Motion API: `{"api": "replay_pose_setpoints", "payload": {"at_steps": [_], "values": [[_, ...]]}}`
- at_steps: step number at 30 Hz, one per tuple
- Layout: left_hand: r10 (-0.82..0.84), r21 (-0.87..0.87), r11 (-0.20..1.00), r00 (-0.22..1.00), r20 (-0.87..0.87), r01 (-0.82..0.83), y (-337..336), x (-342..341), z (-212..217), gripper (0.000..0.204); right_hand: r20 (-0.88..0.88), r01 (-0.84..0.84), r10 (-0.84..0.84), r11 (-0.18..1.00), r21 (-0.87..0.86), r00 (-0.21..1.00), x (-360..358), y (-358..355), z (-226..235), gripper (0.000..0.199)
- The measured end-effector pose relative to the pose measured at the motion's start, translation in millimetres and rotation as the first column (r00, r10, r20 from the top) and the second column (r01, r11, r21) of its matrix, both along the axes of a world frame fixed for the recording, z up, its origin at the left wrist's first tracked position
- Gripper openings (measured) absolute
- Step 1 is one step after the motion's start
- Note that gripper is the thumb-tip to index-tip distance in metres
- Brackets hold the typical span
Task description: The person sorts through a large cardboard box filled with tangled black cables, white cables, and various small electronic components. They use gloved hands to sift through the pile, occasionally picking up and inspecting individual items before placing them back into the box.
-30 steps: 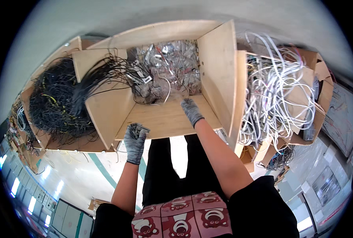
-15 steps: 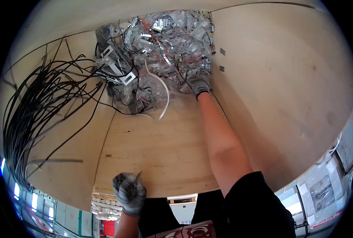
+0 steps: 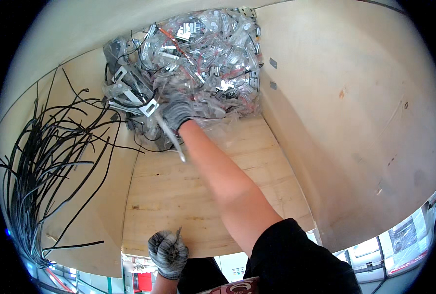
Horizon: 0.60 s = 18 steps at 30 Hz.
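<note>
My right hand [image 3: 176, 110], in a grey knitted glove, reaches to the near side of a pile of clear plastic bags with small metal parts [image 3: 213, 59]. Its fingers are blurred and partly hidden among the bags. Beside it a white flexible strip [image 3: 171, 134] hangs down toward the wooden floor, and a silver metal bracket [image 3: 149, 108] lies just left of it. Near the front edge of the box, my left hand [image 3: 169, 255] is closed in a similar glove. A thin dark tip sticks up from its fingers; what they hold, if anything, I cannot make out.
Tall plywood walls [image 3: 350, 112] enclose the wooden floor [image 3: 178, 196] on the sides and back. A thick bundle of black cables [image 3: 31, 176] hangs over the left wall, with loose ends reaching into the pile. Dark cords run among the bags.
My right hand has moved left across the pile, from its right corner to beside the white strip, which has shifted left. My left hand stays closed near the front edge. The view has shifted slightly.
</note>
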<state>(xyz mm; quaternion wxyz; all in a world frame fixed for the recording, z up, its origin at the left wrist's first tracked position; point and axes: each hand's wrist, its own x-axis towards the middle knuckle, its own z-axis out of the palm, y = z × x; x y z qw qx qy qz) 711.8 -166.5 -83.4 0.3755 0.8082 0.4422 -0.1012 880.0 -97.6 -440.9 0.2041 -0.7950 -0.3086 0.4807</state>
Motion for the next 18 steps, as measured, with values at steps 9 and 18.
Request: {"api": "replay_pose_setpoints", "payload": {"at_steps": [9,18], "values": [[0.025,-0.006,1.0,0.999,-0.032,-0.025,-3.6,-5.6,3.9,0.029,0.264,-0.023,0.087,0.972,-0.235,0.961,79.0,-74.1,-19.7,0.037],[0.048,0.046,0.998,0.998,-0.042,-0.046,-11.7,-4.4,0.5,0.027,-0.443,0.722,-0.615,0.682,0.116,0.652,44.8,-24.2,-3.0,0.041]]}}
